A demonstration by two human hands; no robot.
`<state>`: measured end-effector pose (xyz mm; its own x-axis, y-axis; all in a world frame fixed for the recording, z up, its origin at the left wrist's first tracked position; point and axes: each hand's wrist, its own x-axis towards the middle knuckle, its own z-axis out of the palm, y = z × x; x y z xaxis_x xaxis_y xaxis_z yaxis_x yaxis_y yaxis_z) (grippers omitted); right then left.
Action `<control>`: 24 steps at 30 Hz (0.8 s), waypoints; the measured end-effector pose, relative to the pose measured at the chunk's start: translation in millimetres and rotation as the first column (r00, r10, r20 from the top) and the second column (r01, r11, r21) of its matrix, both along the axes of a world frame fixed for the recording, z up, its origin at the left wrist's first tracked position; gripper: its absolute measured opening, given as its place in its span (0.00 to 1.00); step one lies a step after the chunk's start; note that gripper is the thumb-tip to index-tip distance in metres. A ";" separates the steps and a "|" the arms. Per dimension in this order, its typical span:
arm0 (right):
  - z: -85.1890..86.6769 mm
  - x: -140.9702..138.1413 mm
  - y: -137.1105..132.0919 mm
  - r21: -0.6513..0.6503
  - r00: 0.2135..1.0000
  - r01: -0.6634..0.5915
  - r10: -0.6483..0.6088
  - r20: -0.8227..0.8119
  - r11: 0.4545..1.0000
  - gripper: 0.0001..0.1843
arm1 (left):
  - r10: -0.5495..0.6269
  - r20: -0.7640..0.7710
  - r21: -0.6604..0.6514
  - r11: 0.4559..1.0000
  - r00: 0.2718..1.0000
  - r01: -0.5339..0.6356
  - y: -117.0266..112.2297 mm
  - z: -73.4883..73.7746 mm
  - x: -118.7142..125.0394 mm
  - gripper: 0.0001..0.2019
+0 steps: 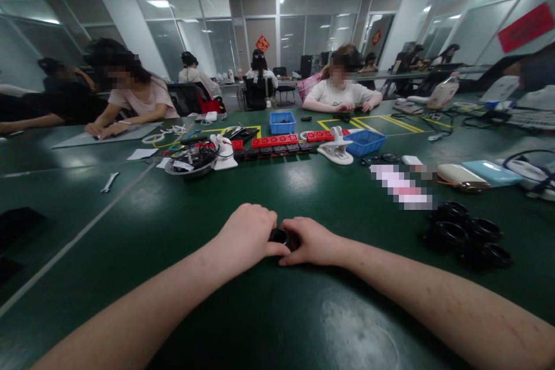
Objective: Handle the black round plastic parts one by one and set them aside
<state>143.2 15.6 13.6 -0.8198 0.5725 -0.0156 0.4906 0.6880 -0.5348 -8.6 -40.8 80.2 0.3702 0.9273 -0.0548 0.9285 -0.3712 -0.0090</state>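
Note:
Just above the green table [191, 306], both hands are closed around a small black ring-shaped part [281, 236]. My left hand [251, 231] grips it from the left, its thumb across the near side. From the right, my right hand [310, 241] wraps the same part with thumb and fingers. The round opening of the part faces up between the hands; most of its body is hidden by fingers. Off to the right lies a cluster of several similar black ring parts [451, 234].
Red socket strips [275, 140] run across the table ahead. Beside them stand a metal bowl of cables [191, 166], a white clip-on base [336, 147] and a blue basket [366, 143]. A wrench [110, 182] lies left. Co-workers sit across the table.

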 end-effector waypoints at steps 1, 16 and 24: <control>-1.7 -1.8 -3.6 0.053 0.998 0.056 -0.057 0.016 0.997 0.23 | 0.069 -0.050 0.036 0.997 0.996 -0.067 -2.4 -1.9 6.4 0.22; 8.2 8.5 10.5 -0.109 0.977 -0.202 0.193 -0.089 0.973 0.24 | -0.265 0.314 -0.139 0.937 0.912 0.320 1.5 10.0 -19.3 0.17; 1.9 4.3 5.7 -0.084 0.996 -0.078 0.075 -0.047 0.993 0.20 | -0.169 0.219 -0.139 0.969 0.961 0.203 3.2 4.1 -13.5 0.15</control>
